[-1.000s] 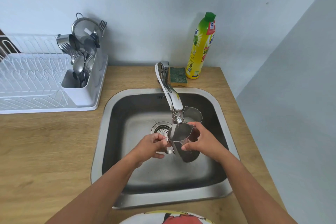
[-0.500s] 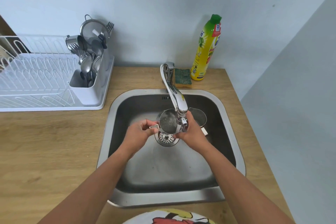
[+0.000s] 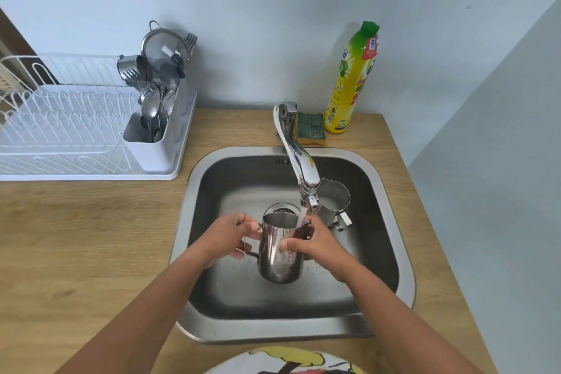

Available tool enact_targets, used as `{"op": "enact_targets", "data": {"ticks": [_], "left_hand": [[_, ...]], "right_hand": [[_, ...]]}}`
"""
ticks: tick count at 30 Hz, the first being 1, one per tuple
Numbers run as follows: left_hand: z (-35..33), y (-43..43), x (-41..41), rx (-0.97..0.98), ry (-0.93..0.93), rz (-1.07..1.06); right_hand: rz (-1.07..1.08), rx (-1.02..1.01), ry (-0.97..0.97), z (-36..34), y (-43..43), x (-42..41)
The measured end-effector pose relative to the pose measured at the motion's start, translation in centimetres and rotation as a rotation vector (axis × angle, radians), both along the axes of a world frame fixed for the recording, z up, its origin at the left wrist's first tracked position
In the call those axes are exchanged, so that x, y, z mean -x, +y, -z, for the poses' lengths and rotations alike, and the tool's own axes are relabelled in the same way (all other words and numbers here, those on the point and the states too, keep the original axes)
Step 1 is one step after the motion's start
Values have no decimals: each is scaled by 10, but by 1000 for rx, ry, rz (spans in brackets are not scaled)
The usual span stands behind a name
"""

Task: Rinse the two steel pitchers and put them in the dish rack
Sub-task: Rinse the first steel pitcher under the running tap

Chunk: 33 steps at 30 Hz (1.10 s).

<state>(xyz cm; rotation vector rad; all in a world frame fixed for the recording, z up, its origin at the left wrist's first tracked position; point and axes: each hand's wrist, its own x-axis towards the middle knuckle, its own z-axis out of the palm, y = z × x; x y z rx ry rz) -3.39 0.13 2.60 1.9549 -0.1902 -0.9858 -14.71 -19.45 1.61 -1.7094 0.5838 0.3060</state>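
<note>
A steel pitcher [image 3: 277, 255] is held upright over the sink [image 3: 391, 252], its mouth under the tap [image 3: 305, 173], and water runs into it. My left hand [image 3: 229, 235] grips its handle on the left. My right hand [image 3: 315, 244] wraps around its body from the right. The second steel pitcher [image 3: 335, 200] stands on the sink floor behind the tap spout, partly hidden by it. The white dish rack [image 3: 69, 130] sits on the wooden counter at the left.
A cutlery holder [image 3: 158, 118] full of spoons, forks and a strainer stands at the rack's right end. A green sponge [image 3: 311, 129] and a yellow soap bottle [image 3: 353, 79] stand behind the sink. A wall closes off the right side.
The pitcher was tipped with its mouth toward me half a second ago; now it is upright and lower in the sink, under the running water. Both hands came nearer with it.
</note>
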Motion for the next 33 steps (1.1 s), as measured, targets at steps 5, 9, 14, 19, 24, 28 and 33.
{"op": "enact_targets", "data": {"ticks": [5,9,14,19,24,28,33], "left_hand": [[18,-16,16,162,279,-36],[28,-32,24,298,437,-25],[33,-48,26,447,493,-37],[31,-53,17,477,431,-52],[21,-50,9,492,270,-89],[11,-46,4,430,103,-94],[-6,-40,1,327,-193,-84]], "right_hand": [[21,120,-5,-9,-14,17],[22,249,-27,-20,-26,26],[-37,520,-92,-33,-34,30],[-44,603,-195,-34,-33,29],[-18,584,-262,-30,-32,22],[9,493,-295,-29,-29,14],[71,313,-280,-21,-21,1]]}}
